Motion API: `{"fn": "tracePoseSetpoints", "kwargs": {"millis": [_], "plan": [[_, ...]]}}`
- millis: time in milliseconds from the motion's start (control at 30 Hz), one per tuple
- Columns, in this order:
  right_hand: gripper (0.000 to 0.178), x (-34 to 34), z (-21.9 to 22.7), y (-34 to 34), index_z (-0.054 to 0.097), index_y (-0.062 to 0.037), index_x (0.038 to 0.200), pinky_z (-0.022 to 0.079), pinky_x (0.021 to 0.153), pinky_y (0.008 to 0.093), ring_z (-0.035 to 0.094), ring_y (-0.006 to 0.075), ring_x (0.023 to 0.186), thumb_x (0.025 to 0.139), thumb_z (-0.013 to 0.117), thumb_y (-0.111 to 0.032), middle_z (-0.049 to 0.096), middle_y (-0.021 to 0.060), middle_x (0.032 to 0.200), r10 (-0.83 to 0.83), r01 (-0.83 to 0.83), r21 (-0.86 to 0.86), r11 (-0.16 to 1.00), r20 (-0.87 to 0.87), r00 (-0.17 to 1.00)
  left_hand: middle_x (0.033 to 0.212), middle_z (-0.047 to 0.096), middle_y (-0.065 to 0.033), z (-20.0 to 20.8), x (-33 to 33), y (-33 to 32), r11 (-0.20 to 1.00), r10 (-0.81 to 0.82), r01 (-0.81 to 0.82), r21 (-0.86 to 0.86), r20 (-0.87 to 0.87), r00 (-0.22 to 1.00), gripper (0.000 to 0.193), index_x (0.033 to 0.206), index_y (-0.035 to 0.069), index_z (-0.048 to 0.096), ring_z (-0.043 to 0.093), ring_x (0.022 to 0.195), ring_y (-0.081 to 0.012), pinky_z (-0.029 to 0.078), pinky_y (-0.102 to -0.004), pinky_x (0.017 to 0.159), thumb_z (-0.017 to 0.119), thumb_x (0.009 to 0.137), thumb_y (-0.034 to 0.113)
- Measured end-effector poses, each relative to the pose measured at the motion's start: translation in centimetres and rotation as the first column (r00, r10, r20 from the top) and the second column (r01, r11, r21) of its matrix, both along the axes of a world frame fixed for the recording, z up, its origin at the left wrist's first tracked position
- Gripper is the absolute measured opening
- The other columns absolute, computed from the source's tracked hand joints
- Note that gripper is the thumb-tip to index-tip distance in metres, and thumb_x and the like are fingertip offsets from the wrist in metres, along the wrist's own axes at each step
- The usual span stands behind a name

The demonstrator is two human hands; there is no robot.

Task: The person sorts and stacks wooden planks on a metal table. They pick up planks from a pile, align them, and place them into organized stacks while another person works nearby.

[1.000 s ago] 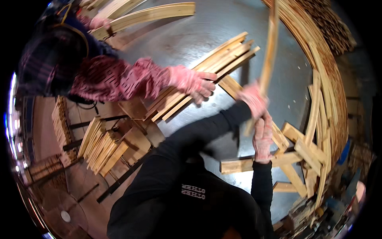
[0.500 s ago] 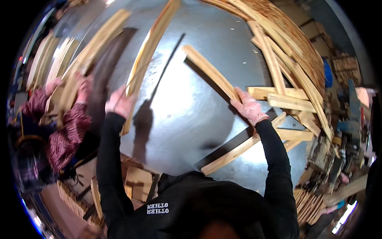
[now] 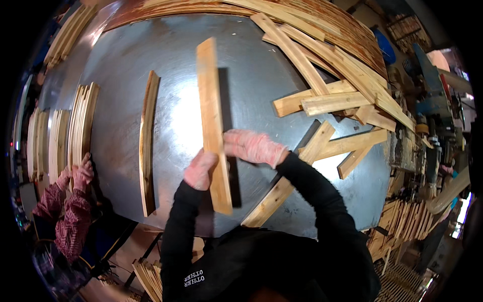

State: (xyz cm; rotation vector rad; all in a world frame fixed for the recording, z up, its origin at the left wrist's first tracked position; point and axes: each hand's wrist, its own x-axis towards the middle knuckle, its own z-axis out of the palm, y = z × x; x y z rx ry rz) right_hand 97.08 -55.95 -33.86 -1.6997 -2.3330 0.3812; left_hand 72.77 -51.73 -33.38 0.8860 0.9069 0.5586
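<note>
A flat, light-coloured wooden board (image 3: 209, 95) stands lengthwise before me, lifted off the metal table, its shadow falling to its right. My left hand (image 3: 200, 170), in a pinkish work glove, is closed on the board's left edge. From the other side, my right hand (image 3: 254, 146), gloved alike and slightly blurred, reaches across with its fingers closed at the right edge. Left of these, a narrow board (image 3: 148, 143) lies by itself on the table.
Loose boards (image 3: 337, 98) lie crossed in a heap at the right, one board (image 3: 282, 194) slanting toward my body. At the left, a co-worker's gloved hands (image 3: 80, 173) touch a row of stacked boards (image 3: 83, 121). The grey metal table (image 3: 115, 75) spans the middle.
My left hand has let go of the longer board, now lying at left, and taken hold of the right hand's board, which has swung upright. The co-worker's board has joined the stack.
</note>
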Motion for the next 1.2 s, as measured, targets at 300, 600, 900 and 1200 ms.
{"fn": "tracePoseSetpoints", "kwargs": {"millis": [300,600,900,1200], "plan": [[0.071,26.8,4.2,-5.4,0.049,-0.0096,0.139,0.043,0.106,0.0458,0.056,0.0345,0.123,0.078,0.076,-0.033,0.064,0.0152,0.123,-0.247,0.44,-0.207,0.874,0.59,0.768,0.098,0.069,-0.0036,-5.8,4.4,-5.7,1.0,-0.029,0.031,0.004,-0.253,0.967,0.029,0.112,0.001,0.063,0.063,0.082,-0.0116,0.052,-0.0277,0.075,0.073,0.086,0.007],[0.067,13.3,17.2,6.2,0.062,0.0029,0.116,0.054,0.08,0.033,0.068,0.0224,0.087,0.087,0.066,-0.057,0.07,0.0174,0.092,-0.54,0.271,-0.49,0.828,-0.571,0.618,0.114,0.065,-0.0051,-6.4,12.3,-7.7,0.987,0.105,-0.112,0.114,0.069,0.992,0.041,0.125,0.001,0.055,0.06,0.097,-0.0127,0.049,-0.028,0.088,0.055,0.102,0.035],[0.082,27.5,5.2,0.4,0.053,-0.0055,0.138,0.041,0.105,0.0457,0.056,0.0366,0.121,0.072,0.075,-0.05,0.061,0.0227,0.127,-0.617,0.634,-0.059,0.771,0.176,0.767,0.113,0.066,-0.0113,-2.7,14.9,-8.1,0.875,-0.238,0.246,-0.417,0.074,0.969,0.043,0.129,-0.001,0.055,0.067,0.098,-0.0219,0.055,-0.0374,0.088,0.065,0.089,0.013],[0.065,27.1,6.8,-8.2,0.046,-0.0109,0.142,0.048,0.1,0.0402,0.059,0.0317,0.121,0.088,0.065,-0.041,0.058,0.0192,0.134,-0.304,0.508,-0.371,0.777,0.486,0.819,0.112,0.069,-0.0109,-5.8,15.0,-9.4,0.866,-0.122,0.121,-0.486,0.028,0.992,0.046,0.13,0.002,0.057,0.069,0.096,-0.0234,0.057,-0.0391,0.087,0.071,0.09,0.019]]}}
